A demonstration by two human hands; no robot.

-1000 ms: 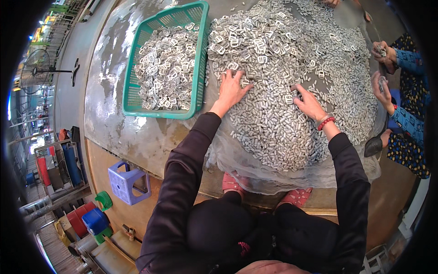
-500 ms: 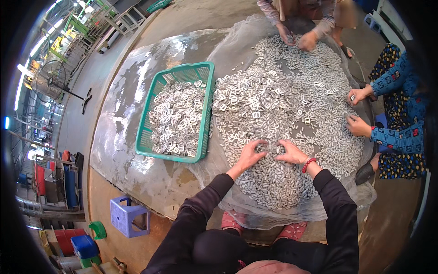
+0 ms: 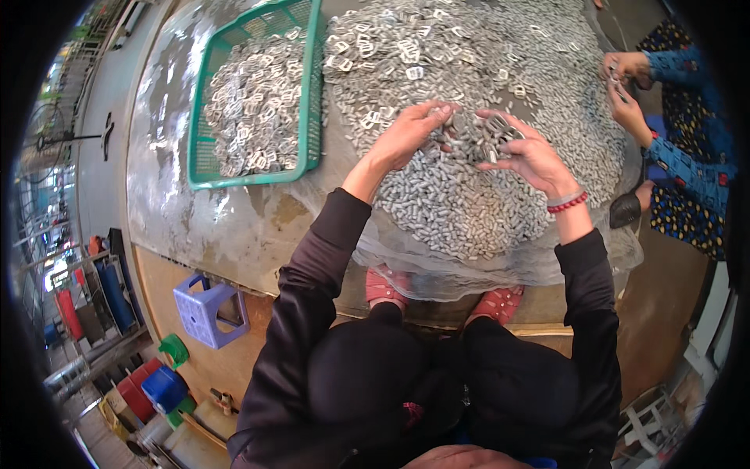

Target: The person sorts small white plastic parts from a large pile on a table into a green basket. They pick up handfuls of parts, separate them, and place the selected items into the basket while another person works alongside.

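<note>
Over the near part of a pile of small silver metal pieces (image 3: 461, 211), my two hands face each other. Frame-shaped metal buckles (image 3: 500, 133) sit between the thumb and fingers of my right hand (image 3: 535, 156), which wears a red bead bracelet (image 3: 567, 203). My left hand (image 3: 410, 133) is curled just left of them, its fingertips close to the silver pieces; what lies in its grip is partly hidden. More buckles (image 3: 410, 51) are heaped beyond my hands. To the left stands a green plastic basket (image 3: 312, 102) filled with the same kind of buckles.
At the right, a co-worker's hands (image 3: 625, 94) hold a small piece beside the pile. A translucent sheet (image 3: 437, 281) lies under the pile. A purple stool (image 3: 207, 313) stands at the lower left, near coloured bins (image 3: 164, 387).
My view has tilted down and nearer, so the basket and pile sit higher in the picture. My right hand has turned and now shows buckles in its grip. The co-worker's hands have come together.
</note>
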